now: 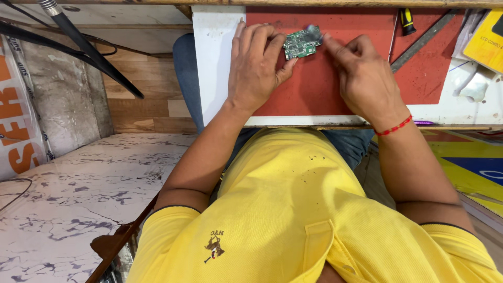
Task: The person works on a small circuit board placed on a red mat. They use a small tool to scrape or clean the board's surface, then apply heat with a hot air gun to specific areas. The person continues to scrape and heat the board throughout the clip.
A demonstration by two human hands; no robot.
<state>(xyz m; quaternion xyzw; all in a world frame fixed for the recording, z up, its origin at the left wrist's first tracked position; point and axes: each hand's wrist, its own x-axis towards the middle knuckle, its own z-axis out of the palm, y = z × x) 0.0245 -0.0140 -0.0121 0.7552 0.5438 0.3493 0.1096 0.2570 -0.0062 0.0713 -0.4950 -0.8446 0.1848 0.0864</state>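
Note:
A small green circuit board (301,44) lies on a red mat (314,86) on the white workbench. My left hand (257,68) grips the board's left side with fingers and thumb. My right hand (361,73) is just right of the board, its fingertips pinched on a small blurred grey piece (314,32) at the board's upper right corner. What that piece is cannot be made out. A red thread band circles my right wrist.
A screwdriver with a yellow-and-black handle (406,21) and a long grey metal strip (425,39) lie at the mat's upper right. A yellow box (486,39) sits at the far right. Black cables (78,47) cross at the upper left above a marbled floor.

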